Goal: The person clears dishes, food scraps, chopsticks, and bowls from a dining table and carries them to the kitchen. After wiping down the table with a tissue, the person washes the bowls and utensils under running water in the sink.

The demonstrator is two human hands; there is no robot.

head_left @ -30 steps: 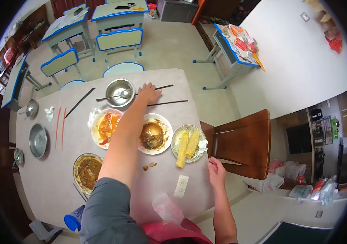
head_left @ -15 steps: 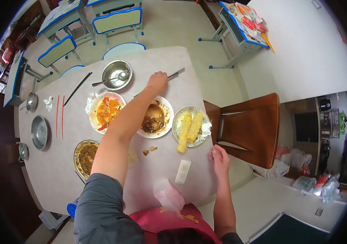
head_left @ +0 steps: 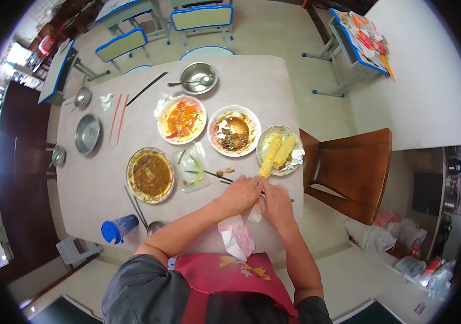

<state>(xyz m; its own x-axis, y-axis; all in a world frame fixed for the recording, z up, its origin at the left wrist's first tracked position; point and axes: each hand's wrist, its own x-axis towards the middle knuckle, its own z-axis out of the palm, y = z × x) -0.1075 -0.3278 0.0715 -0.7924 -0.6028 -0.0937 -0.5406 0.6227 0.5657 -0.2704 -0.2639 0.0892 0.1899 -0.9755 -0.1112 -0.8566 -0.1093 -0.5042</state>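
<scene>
Standing on pale floor (head_left: 273,33), the table (head_left: 95,189), beside a brown chair (head_left: 355,168), bears food-smeared plates (head_left: 241,108). The left hand (head_left: 244,193) and right hand (head_left: 278,205) meet above it, the left closed on black chopsticks (head_left: 214,175) — ends jutting either side, middle hidden. Whether the right grips too — fingertips covered — I cannot tell.

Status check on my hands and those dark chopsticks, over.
Left hand gripping dark chopsticks. Right hand close beside it. Corn cobs just beyond both hands.
</scene>
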